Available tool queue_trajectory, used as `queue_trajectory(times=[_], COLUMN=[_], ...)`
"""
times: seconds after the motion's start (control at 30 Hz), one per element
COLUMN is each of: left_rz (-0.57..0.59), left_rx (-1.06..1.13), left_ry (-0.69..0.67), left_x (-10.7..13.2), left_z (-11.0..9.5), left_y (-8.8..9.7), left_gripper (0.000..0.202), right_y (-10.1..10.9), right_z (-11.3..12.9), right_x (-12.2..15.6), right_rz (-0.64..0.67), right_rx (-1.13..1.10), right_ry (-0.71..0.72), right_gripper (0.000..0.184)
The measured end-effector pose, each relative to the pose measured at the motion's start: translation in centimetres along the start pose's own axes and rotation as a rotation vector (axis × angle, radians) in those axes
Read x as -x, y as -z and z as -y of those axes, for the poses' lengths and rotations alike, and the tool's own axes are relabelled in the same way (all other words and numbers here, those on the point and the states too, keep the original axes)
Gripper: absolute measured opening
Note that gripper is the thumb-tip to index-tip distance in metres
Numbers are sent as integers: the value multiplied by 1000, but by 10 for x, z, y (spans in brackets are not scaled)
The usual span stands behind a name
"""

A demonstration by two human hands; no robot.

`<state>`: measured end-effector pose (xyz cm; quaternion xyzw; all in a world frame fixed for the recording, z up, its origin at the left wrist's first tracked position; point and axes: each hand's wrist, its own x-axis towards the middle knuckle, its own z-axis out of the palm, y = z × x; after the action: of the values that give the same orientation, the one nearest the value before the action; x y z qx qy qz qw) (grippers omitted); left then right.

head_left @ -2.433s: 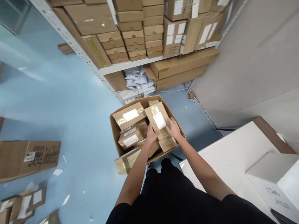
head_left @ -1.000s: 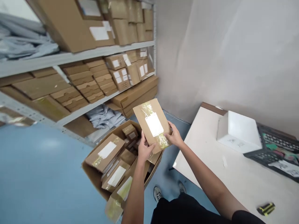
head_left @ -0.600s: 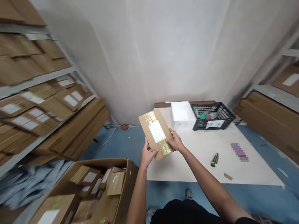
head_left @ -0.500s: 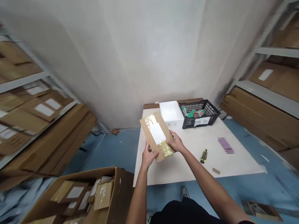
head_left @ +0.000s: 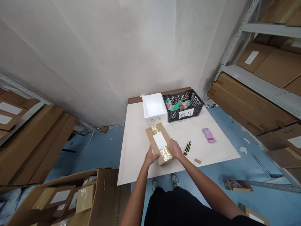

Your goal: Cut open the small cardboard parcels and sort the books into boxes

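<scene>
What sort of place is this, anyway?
Most likely a stockroom or parcel-handling corner: there is metal shelving stacked with cardboard boxes, a big open carton holding smaller parcels, and a taped box in the person's left hand and right hand at a white table with a cutter.

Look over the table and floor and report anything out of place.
A brown scrap lies loose near the front edge of the table, and white scraps lie on the floor at picture right; both look like litter. The purple item is pixelated, so I can't judge it.
</scene>
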<state>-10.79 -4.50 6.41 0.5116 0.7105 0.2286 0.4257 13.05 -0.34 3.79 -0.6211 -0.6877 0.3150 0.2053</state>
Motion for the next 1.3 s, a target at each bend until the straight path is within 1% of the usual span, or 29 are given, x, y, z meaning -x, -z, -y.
queue_trajectory(times=[0.07,0.1,0.13,0.17,0.23,0.3,0.37,0.4,0.47,0.57,0.63,0.7,0.77,0.83,0.9,0.93,0.97,1.0,1.03,1.07,1.1,1.13,1.2,1.23,1.27,1.3], left_rz=[-51,-48,-19,23,148,268,335,342,301,157,47,-42,-95,-116,-98,-75,-48,-23,2,23,41,59,95,108,115,120], left_rx=[-231,-354,-477,-595,-815,-970,-1056,-1075,-1075,-1021,-975,-946,-944,-956,-969,-975,-981,-986,-989,-988,-985,-981,-972,-972,-974,-977], left_ry=[-43,-54,-66,-110,-235,-356,-445,-473,-493,-465,-447,-426,-390,-351,-320,-305,-290,-273,-255,-237,-217,-194,-143,-118,-98,-80], left_x=[-12,-20,-30,-41,-65,-87,-105,-111,-117,-113,-104,-90,-75,-60,-48,-43,-40,-37,-34,-32,-30,-29,-24,-22,-20,-19], left_z=[-6,-11,-17,-24,-41,-55,-64,-65,-63,-54,-49,-46,-44,-42,-41,-41,-42,-43,-45,-48,-51,-53,-57,-58,-58,-58], left_y=[22,33,44,54,67,73,72,70,64,52,40,26,12,1,-6,-8,-9,-10,-11,-11,-12,-13,-16,-18,-20,-21], left_gripper=[100,99,100,101,106,111,117,120,123,115,105,100,100,99,96,95,94,94,96,97,98,100,102,103,106,109], right_y=[-10,-15,-21,-26,-37,-45,-46,-43,-29,8,36,60,76,85,89,91,92,93,94,94,92,90,81,74,67,60], right_z=[6,11,16,21,30,33,31,27,17,-3,-14,-23,-27,-32,-41,-49,-60,-72,-85,-100,-114,-127,-148,-155,-160,-162], right_x=[22,34,46,58,75,83,82,79,69,46,26,4,-16,-29,-36,-37,-36,-34,-32,-30,-28,-27,-27,-29,-30,-32], right_rz=[-102,-116,-104,-74,3,52,65,69,91,144,160,186,206,235,211,158,76,-20,-104,-153,-150,-99,88,174,232,260], right_rx=[107,151,188,219,269,308,339,354,389,452,493,523,527,482,386,329,274,227,190,164,149,140,138,141,149,158], right_ry=[72,132,194,250,332,362,350,333,298,245,161,86,52,63,103,115,101,51,-36,-151,-281,-410,-609,-668,-700,-709], right_gripper=[65,62,61,62,70,76,76,77,81,87,84,84,85,88,88,86,81,76,70,64,58,53,46,45,46,48])
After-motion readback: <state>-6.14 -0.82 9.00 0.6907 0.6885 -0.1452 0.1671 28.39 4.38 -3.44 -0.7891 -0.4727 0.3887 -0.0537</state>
